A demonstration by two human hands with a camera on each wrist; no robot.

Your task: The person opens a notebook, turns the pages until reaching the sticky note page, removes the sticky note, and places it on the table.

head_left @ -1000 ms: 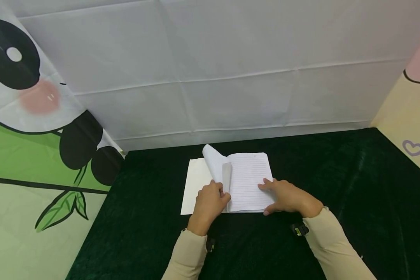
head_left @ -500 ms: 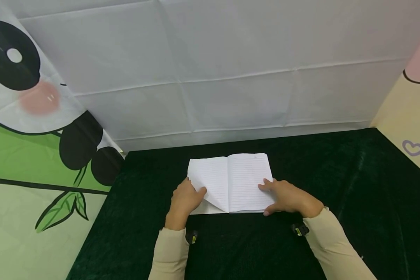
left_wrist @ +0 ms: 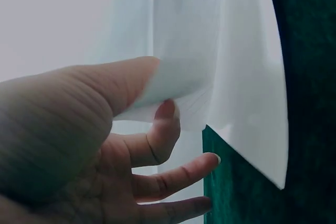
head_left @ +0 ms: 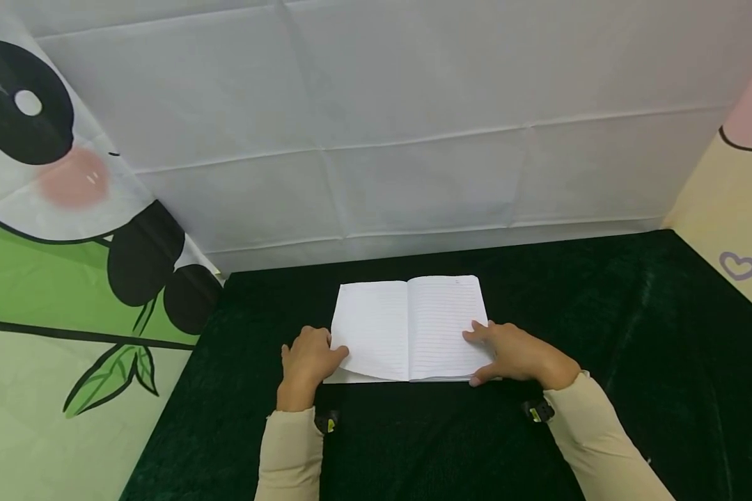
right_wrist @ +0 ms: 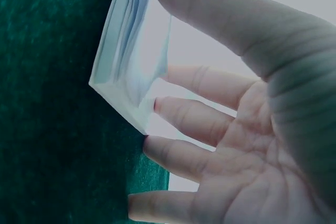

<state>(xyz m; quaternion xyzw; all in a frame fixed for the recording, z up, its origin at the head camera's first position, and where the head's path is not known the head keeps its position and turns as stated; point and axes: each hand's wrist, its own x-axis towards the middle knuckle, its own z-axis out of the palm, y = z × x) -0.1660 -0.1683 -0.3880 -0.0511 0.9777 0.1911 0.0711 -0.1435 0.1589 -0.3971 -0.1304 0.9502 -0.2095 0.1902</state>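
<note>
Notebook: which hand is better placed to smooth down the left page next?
Likely the left hand, at the outer edge of the left page, which looks slightly raised; the right hand rests on the right page.

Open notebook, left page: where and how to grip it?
I'd pinch the left page at its outer edge, near the lower corner, coming from the left. Its lower edge curves off the white layer beneath, leaving a gap to slip into, while the opposite side runs into the centre fold. The left hand is at that edge, thumb on top.
</note>
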